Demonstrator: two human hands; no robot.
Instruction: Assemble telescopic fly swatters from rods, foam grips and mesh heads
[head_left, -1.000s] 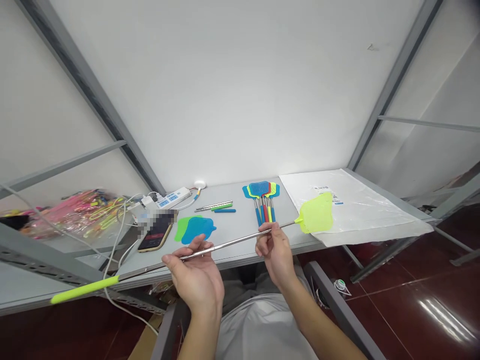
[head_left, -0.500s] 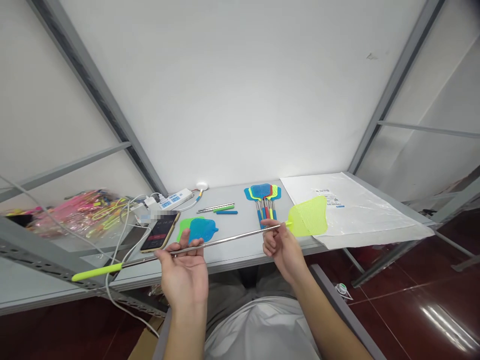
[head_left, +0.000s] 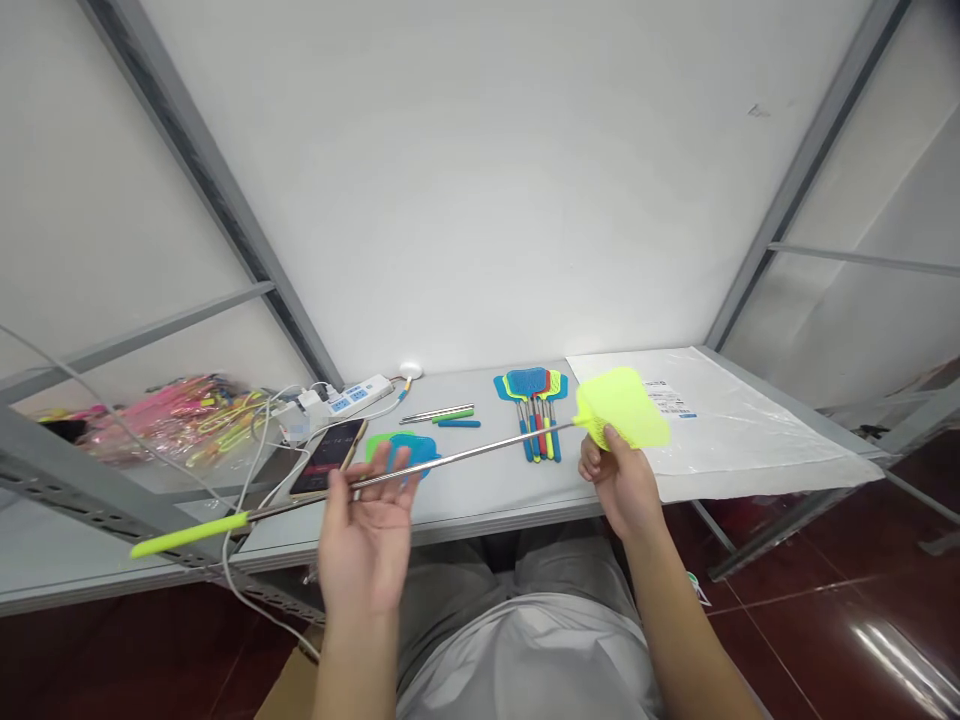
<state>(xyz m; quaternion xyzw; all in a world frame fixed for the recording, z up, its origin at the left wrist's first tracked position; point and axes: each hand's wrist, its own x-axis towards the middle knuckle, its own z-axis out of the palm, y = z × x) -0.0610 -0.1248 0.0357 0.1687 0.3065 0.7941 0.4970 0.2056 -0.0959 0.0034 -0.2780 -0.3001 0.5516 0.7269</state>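
Head view: shows a yellow-green fly swatter (head_left: 480,451) held aslant above the front of a grey table (head_left: 499,495), grip end to the left, paddle end higher to the right. Note left hand (head_left: 367,535): palm up, fingers mostly extended and spread, with the shaft resting across them beside the thumb; cannot tell how firmly. Note right hand (head_left: 621,480): curled, with thumb and fingers pinching the lower rim of the paddle.

Edges: find the table's front edge passing behind both hands in view. Find the grip reaching left across a white cable (head_left: 259,590); cannot tell whether touching. Find the paddle overlapping, in view, the near-left part of a white bag (head_left: 750,430), itself jutting past the front edge.

Room: observe a strip of tabletop between a loose blue paddle (head_left: 422,450) and a fanned bundle of swatters (head_left: 529,382), and another between bundle and front edge. Behind the shaft, record metal rods (head_left: 431,414) close beside a green and a blue handle (head_left: 459,423). Farther left, record a phone (head_left: 328,460) near the loose paddle, with a power strip (head_left: 367,391) beyond.
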